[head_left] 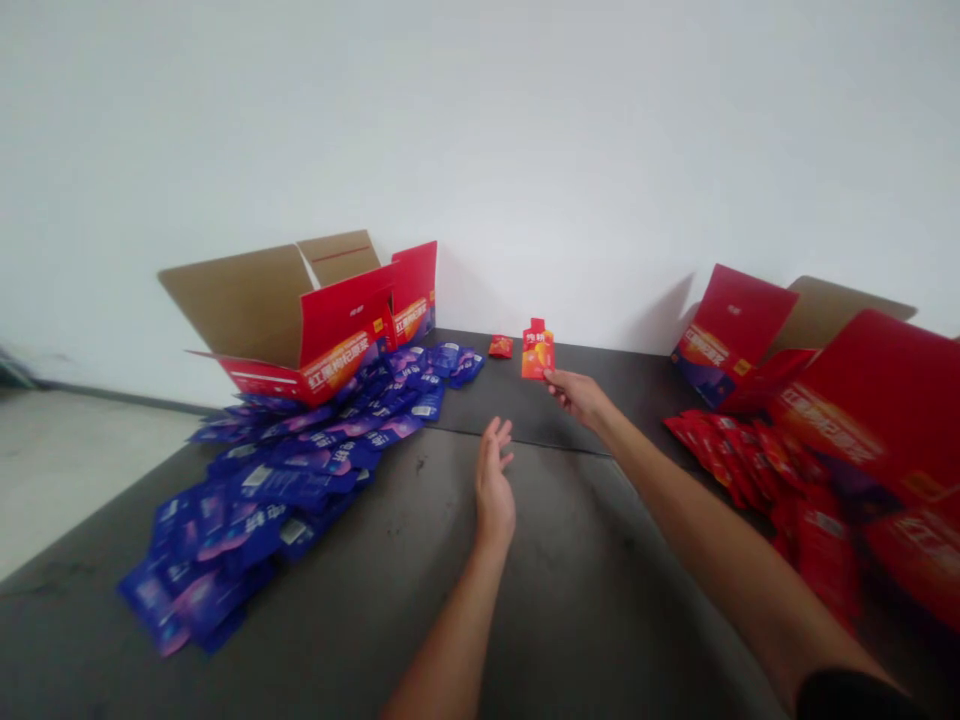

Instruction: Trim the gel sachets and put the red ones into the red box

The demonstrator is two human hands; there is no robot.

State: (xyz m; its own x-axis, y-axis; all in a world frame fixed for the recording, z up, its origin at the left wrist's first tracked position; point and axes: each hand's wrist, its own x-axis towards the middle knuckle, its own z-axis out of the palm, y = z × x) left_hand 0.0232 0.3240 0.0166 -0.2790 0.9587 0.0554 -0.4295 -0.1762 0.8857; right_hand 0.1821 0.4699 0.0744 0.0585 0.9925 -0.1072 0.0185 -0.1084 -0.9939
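My right hand reaches far forward and pinches the lower corner of a small orange-red spouted pouch, holding it upright above the dark table. My left hand hovers over the middle of the table with fingers stretched out and nothing in it. A second small red pouch lies on the table near the wall, just left of the held one.
A spread of several blue pouches covers the table's left side, spilling from an open red cardboard box. On the right, several red pouches lie by another open red box. A white wall stands behind.
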